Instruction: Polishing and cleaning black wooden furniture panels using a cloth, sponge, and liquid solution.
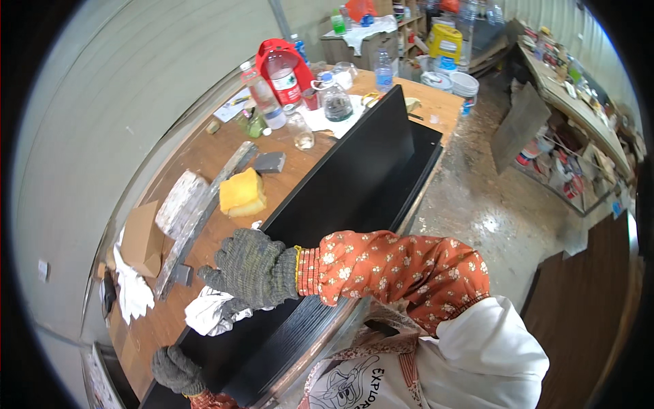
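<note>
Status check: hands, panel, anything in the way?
Right hand gloved, pressing white cloth on black panel. Left hand steadies the panel's near end. Yellow sponge alongside, clear.

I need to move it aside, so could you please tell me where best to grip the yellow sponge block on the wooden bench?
Grip the yellow sponge block across its two long sides, coming from above: it lies flat, its top is clear, and a grey bar crowds its left.
</note>
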A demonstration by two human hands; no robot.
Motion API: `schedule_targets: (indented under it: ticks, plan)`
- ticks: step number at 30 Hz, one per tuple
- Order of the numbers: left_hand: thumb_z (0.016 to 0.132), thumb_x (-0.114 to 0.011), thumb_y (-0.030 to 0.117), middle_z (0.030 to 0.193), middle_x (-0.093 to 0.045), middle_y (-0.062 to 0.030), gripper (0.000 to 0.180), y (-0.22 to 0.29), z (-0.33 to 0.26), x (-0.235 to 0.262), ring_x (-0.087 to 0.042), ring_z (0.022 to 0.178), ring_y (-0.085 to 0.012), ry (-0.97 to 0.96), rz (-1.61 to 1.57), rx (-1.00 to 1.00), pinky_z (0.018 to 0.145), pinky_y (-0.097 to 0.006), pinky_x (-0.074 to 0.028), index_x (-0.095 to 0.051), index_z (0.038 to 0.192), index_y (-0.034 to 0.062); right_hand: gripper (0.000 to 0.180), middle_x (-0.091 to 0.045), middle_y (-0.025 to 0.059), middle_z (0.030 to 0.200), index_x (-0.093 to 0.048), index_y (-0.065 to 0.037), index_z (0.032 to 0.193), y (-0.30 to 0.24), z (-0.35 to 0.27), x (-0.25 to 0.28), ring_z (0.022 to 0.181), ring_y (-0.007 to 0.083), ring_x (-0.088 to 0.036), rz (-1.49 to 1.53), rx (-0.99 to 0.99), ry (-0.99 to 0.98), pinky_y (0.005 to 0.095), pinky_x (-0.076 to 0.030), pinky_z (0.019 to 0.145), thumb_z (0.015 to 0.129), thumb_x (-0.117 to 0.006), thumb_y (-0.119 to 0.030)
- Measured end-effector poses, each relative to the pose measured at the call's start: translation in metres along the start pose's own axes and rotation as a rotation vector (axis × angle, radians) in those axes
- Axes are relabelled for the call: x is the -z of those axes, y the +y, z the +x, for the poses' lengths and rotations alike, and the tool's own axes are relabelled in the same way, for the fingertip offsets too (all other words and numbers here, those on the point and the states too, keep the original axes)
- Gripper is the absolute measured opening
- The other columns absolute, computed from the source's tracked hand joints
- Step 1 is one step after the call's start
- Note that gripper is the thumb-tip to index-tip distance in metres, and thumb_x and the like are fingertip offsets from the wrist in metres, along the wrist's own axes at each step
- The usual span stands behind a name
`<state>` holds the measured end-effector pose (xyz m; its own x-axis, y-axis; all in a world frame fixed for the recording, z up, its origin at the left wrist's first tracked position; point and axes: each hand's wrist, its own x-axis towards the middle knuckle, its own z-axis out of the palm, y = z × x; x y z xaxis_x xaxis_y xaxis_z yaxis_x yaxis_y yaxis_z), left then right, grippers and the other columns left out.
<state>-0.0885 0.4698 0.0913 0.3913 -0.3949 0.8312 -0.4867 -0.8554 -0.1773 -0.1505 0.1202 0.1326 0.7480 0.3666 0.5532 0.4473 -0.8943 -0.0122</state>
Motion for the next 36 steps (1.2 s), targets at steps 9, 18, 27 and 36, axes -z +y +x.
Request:
schedule_targets:
  ticks: [9,18,27,36]
  plan:
    - [0.093,-0.047,0.020,0.092,-0.062,-0.0155,0.024,-0.025,-0.021,-0.001,-0.058,0.088,-0.0365,0.018,0.238,-0.125,0.081,-0.047,-0.044,-0.062,0.089,0.0010,0.042,-0.066,0.0104,0.074,-0.066,-0.016,0.093,0.129,-0.075,0.082,0.072,0.0306,-0.065,-0.118,-0.278,-0.024,0.0435,-0.049,0.063,0.079,-0.056,-0.054]
    - [0.092,-0.049,0.017,0.101,-0.065,-0.0165,0.028,-0.042,-0.030,-0.006,-0.060,0.096,-0.0349,0.067,0.370,-0.294,0.085,-0.046,-0.047,-0.062,0.108,-0.0012,0.048,-0.066,0.0171,0.083,-0.066,-0.006,0.088,0.343,-0.203,0.114,0.078,0.0360,-0.063,-0.633,-0.843,0.158,0.0462,-0.048,0.070,0.083,-0.053,-0.052]
    - [0.088,-0.054,0.010,0.106,-0.063,-0.0166,0.028,-0.036,-0.017,-0.002,-0.060,0.100,-0.0348,0.021,0.457,-0.321,0.087,-0.047,-0.047,-0.060,0.113,-0.0002,0.056,-0.065,0.0195,0.102,-0.042,0.003,0.133,0.338,-0.297,0.033,0.105,0.0309,-0.059,-0.093,-1.283,0.947,0.0354,-0.044,0.087,0.098,-0.039,-0.040]
    - [0.090,-0.050,0.017,0.098,-0.063,-0.0144,0.020,-0.026,-0.008,-0.001,-0.060,0.090,-0.0361,-0.161,0.236,-0.010,0.081,-0.047,-0.046,-0.062,0.098,0.0036,0.039,-0.067,0.0069,0.099,-0.058,-0.004,0.115,0.339,-0.332,0.017,0.081,0.0134,-0.063,-0.035,-1.445,0.741,0.0261,-0.048,0.066,0.095,-0.051,-0.037]
